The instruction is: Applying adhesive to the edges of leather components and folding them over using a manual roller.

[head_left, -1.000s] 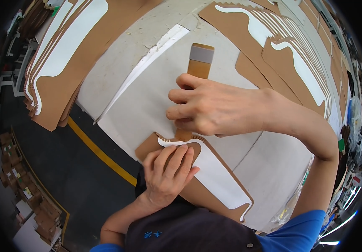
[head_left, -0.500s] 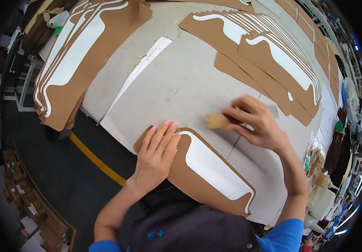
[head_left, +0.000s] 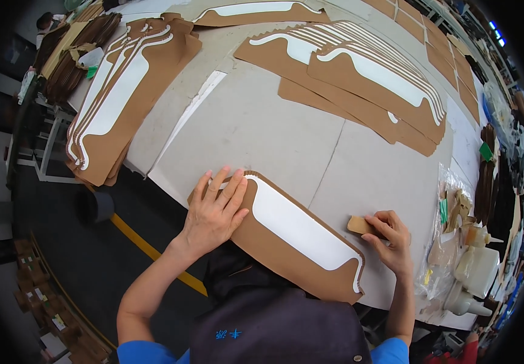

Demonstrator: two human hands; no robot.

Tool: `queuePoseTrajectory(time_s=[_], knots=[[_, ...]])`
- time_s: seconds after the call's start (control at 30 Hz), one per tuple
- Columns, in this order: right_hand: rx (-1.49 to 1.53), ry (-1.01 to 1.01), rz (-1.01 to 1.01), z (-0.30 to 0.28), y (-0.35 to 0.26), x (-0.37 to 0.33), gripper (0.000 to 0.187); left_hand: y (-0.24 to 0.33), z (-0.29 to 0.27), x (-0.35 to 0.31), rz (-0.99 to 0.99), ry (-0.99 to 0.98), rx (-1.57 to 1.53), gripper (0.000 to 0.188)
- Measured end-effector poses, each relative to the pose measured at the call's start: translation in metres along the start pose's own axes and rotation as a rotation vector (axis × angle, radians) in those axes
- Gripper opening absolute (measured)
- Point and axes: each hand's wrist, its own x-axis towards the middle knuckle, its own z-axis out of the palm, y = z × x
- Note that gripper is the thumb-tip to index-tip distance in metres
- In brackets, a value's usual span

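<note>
In front of me, along the table's near edge, lies a brown leather-like panel (head_left: 274, 262) with a white inset (head_left: 303, 227) and a notched, folded-looking upper edge. My left hand (head_left: 213, 209) is open, its fingers spread flat over the panel's left end. My right hand (head_left: 391, 238) is closed on a small tan block-like tool (head_left: 359, 225), just right of the panel and above the bare tabletop. The fingers cover the tool's other end, so its exact kind is hidden.
A stack of similar brown panels (head_left: 113, 133) overhangs the table's left side. Overlapping panels (head_left: 359, 100) lie fanned at the far right, with another panel (head_left: 262, 13) at the back. White squeeze bottles (head_left: 477, 270) and a clear plastic bag (head_left: 447, 224) are at the right edge.
My right hand has moved right and toward me with the tan tool, away from the panel's upper edge. The left hand stays on the panel; the whole view has shifted slightly.
</note>
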Motion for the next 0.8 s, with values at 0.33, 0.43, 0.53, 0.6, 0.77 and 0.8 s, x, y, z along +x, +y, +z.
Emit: queuePoseTrajectory(time_s=[0.33, 0.43, 0.53, 0.6, 0.77, 0.8], knots=[[-0.013, 0.079, 0.011, 0.010, 0.001, -0.006, 0.042, 0.011, 0.005, -0.011, 0.353, 0.343, -0.329, 0.027], [-0.013, 0.099, 0.037, 0.013, 0.001, -0.009, 0.044, 0.009, -0.001, 0.006, 0.194, 0.466, -0.278, 0.028], [-0.058, 0.122, 0.041, 0.015, 0.006, -0.015, 0.045, 0.008, -0.001, 0.018, 0.072, 0.427, -0.213, 0.032], [-0.055, 0.131, 0.045, 0.014, 0.007, -0.020, 0.045, 0.010, 0.006, 0.013, -0.060, 0.319, -0.222, 0.044], [0.007, 0.185, 0.111, 0.020, 0.002, -0.022, 0.046, 0.014, 0.020, 0.001, -0.168, 0.345, -0.190, 0.045], [-0.006, 0.186, 0.113, 0.020, 0.001, -0.020, 0.046, 0.015, 0.019, 0.003, -0.179, 0.352, -0.167, 0.045]])
